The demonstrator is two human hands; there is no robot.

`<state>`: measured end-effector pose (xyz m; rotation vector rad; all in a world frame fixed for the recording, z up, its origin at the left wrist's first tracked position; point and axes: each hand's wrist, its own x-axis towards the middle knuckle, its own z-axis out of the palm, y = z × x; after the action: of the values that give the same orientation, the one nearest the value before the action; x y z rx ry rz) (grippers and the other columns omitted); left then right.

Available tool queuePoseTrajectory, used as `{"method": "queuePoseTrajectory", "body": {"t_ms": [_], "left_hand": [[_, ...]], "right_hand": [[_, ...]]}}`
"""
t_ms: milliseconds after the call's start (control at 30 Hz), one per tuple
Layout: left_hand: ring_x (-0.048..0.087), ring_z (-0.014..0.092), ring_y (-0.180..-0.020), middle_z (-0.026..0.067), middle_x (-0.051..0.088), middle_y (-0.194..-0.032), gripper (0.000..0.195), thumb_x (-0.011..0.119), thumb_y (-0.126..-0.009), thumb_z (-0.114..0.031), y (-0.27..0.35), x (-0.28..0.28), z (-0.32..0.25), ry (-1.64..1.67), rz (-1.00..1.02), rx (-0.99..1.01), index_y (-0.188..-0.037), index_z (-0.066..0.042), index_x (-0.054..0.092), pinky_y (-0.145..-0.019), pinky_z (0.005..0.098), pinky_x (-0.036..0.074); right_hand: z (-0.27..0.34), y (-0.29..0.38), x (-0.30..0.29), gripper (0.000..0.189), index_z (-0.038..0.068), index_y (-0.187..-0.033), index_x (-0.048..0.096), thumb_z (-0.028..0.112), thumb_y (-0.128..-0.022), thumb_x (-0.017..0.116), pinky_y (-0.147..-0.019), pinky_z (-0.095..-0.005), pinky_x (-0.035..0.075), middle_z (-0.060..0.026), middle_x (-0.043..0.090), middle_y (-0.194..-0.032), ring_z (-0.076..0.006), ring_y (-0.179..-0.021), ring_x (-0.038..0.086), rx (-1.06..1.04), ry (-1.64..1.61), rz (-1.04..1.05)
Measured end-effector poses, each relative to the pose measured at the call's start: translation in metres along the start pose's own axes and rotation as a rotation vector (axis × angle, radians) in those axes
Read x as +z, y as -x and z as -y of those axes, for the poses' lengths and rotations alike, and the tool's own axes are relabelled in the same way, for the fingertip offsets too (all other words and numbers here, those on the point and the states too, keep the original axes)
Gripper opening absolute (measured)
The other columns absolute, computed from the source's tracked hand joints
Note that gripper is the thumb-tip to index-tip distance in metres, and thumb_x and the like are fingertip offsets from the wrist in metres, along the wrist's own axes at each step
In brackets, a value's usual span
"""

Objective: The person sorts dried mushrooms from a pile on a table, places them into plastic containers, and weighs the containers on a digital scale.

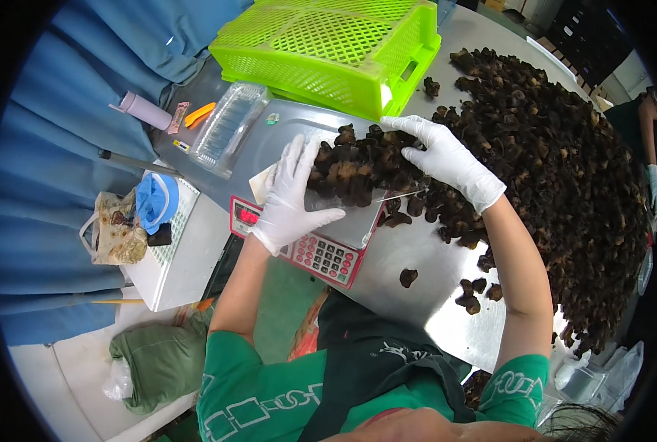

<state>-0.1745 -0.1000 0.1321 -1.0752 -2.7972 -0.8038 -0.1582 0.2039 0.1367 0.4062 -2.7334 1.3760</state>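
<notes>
A row of dark wood ear mushrooms [356, 166] is heaped on what looks like a clear plastic tray, over the pan of a red-rimmed digital scale [323, 257]. My left hand [292, 199], in a white glove, lies flat against the heap's left end with fingers extended and thumb spread. Opposite it, my white-gloved right hand [450, 160] arches over the heap's right end, thumb and fingers apart. Most of the tray is hidden by mushrooms and hands. The large pile of wood ear mushrooms [555, 182] begins just right of my right hand.
A bright green plastic crate [328, 83] stands behind the scale. Left of it are empty clear trays [229, 130], an orange tool [199, 115] and a lilac bottle [143, 110]. Loose mushrooms [408, 278] lie on the metal table [400, 309]. Another person's gloved hand [654, 190] shows at far right.
</notes>
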Motion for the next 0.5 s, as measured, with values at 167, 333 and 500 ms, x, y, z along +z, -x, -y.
{"method": "queuePoseTrajectory", "body": {"t_ms": [167, 333, 500], "left_hand": [[0.03, 0.035, -0.152, 0.0202, 0.027, -0.165, 0.115, 0.092, -0.069, -0.031, 0.012, -0.008, 0.004, 0.101, -0.057, -0.004, -0.162, -0.008, 0.027, -0.122, 0.0455, 0.026], [0.043, 0.026, -0.144, 0.0143, 0.044, -0.155, 0.081, 0.08, -0.083, -0.008, 0.02, -0.013, 0.015, 0.387, -0.283, -0.123, -0.154, -0.003, 0.041, -0.117, 0.0406, 0.036], [0.053, 0.024, -0.135, 0.0135, 0.054, -0.148, 0.06, 0.072, -0.091, -0.007, 0.019, -0.043, 0.032, 0.276, -0.437, -0.198, -0.147, -0.003, 0.051, -0.11, 0.0369, 0.043]], "right_hand": [[0.0, 0.0, 0.002, 0.029, 0.003, -0.119, 0.072, -0.004, -0.092, 0.065, -0.092, -0.0286, 0.055, -0.0102, 0.076, -0.109, -0.0171, -0.099, 0.071, 0.057, -0.161, -0.26], [-0.001, 0.013, -0.021, 0.026, -0.002, -0.114, 0.071, -0.007, -0.093, 0.058, -0.087, -0.0254, 0.055, -0.0063, 0.075, -0.105, -0.0116, -0.096, 0.069, 0.18, -0.475, -0.345], [-0.024, 0.049, -0.038, 0.028, -0.002, -0.12, 0.07, -0.005, -0.094, 0.06, -0.094, -0.0281, 0.054, -0.0065, 0.074, -0.112, -0.0138, -0.104, 0.069, 0.245, -0.386, -0.393]]}}
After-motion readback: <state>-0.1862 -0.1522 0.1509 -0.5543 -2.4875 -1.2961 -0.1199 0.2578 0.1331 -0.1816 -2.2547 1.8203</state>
